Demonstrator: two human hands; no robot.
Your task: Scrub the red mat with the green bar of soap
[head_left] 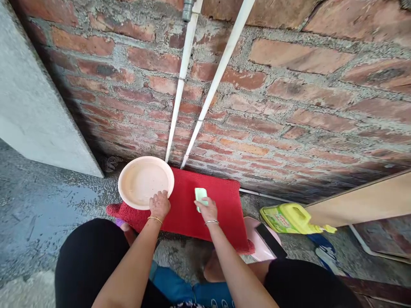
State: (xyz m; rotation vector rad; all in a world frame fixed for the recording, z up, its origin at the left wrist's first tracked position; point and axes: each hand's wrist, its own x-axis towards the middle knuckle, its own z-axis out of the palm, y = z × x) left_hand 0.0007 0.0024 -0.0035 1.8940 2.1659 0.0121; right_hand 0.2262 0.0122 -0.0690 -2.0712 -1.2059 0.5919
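My left hand (159, 204) is closed over the near right rim of a pale pink basin (123, 185). A shallow layer of what looks like water lies in the basin, whose right side is over the left end of a red mat (183, 214). With its fingers wrapped round it, my right hand (208, 209) grips a pale green hand-sized block (201, 194) over the middle of the mat. The block could be a scrubbing brush or soap; its underside is hidden.
A brick wall (244, 119) with two white pipes (180, 85) rises behind the mat. To the right are a yellow jug (289, 217), a black phone (269, 240) on a pink surface (257, 248), and a slipper (329, 259). Wet floor (64, 205) and a grey slab (48, 102) lie left.
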